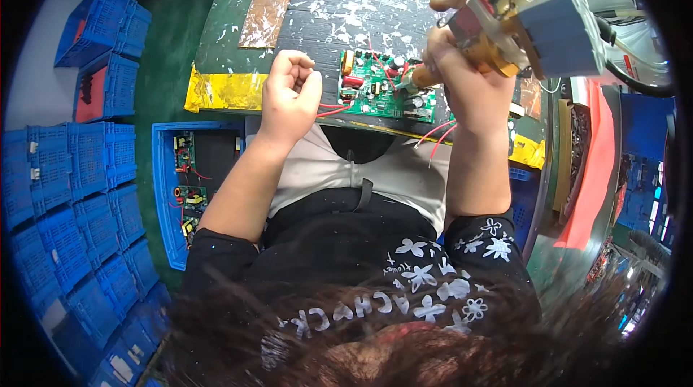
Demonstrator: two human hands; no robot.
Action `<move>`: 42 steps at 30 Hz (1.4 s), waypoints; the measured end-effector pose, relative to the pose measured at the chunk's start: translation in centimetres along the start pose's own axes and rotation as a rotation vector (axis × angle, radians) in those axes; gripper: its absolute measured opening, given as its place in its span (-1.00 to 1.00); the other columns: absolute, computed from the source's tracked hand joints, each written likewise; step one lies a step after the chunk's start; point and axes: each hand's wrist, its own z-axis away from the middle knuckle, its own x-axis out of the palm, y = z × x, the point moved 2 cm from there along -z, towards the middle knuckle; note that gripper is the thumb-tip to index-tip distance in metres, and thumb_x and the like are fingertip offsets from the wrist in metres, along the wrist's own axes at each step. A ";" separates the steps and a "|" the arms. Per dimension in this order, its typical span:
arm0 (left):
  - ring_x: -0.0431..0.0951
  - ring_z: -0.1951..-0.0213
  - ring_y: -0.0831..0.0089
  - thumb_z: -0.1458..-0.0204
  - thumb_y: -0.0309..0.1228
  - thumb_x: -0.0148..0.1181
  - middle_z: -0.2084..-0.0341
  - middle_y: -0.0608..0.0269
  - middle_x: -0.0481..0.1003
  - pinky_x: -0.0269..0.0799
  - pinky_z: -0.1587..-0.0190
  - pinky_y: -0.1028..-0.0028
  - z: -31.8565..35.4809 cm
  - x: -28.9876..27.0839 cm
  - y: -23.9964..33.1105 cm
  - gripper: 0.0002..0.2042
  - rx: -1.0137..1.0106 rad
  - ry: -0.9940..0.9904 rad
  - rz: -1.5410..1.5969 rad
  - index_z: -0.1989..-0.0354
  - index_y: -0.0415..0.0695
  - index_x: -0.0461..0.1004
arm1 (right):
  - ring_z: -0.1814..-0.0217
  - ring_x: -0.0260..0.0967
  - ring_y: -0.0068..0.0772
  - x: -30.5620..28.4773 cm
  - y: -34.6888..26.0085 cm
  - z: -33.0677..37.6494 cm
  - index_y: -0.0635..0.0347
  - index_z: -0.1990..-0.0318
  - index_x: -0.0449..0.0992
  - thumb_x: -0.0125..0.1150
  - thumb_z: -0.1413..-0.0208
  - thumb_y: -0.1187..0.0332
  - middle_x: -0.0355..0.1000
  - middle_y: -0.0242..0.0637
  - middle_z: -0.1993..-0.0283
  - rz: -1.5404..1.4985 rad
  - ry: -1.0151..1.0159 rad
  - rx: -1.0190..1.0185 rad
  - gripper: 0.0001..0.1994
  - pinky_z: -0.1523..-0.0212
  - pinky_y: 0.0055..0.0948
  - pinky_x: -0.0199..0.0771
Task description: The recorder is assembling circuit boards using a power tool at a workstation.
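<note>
A green circuit board [375, 107] lies on the dark, white-spattered bench mat [325, 15], crowded with capacitors, coils and red wires. My right hand [465, 91] is wrapped round a hot glue gun [563, 35] with a grey-blue body and an orange front. Its narrow nozzle points down to the left, over the right half of the board; whether the tip touches a part I cannot tell. My left hand [289, 98] hovers beside the board's left edge, fingers curled in and nothing visible in them. Red wires [332, 109] trail from the board toward this hand.
Below the bench edge at left sits a blue crate [160, 199] holding several circuit boards [191, 198]. Stacked blue baskets [54, 170] line the far left. Yellow tape [227, 91] covers the bench's front edge. A cable [632, 80] hangs at the right, near the glue gun.
</note>
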 end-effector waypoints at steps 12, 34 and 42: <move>0.28 0.57 0.79 0.01 -0.63 0.04 0.59 0.42 0.35 0.18 0.53 0.72 -0.2 0.2 0.0 -0.86 0.024 0.045 0.004 0.29 -0.18 0.28 | 0.42 0.33 -0.63 -0.2 0.3 1.5 0.31 -0.10 0.23 -0.01 0.02 0.70 0.34 -0.12 0.06 0.055 -0.030 0.034 -0.54 0.55 -0.64 0.41; 0.24 0.56 0.78 -0.02 -0.67 0.00 0.57 0.44 0.32 0.14 0.52 0.71 -0.1 0.4 -0.1 -0.85 0.041 0.026 -0.002 0.27 -0.17 0.27 | 0.16 0.30 -0.56 -3.1 0.7 2.7 0.35 0.03 0.28 -0.04 0.08 0.76 0.34 -0.28 0.21 0.076 0.053 0.000 -0.61 0.13 -0.59 0.33; 0.24 0.60 0.80 0.00 -0.64 0.03 0.60 0.44 0.35 0.14 0.56 0.72 -0.1 0.2 -0.3 -0.86 0.060 0.051 -0.007 0.28 -0.16 0.28 | 0.14 0.32 -0.53 -3.0 -1.2 2.8 0.35 0.02 0.29 -0.02 0.07 0.74 0.36 -0.24 0.16 -0.202 0.046 0.103 -0.61 0.14 -0.56 0.36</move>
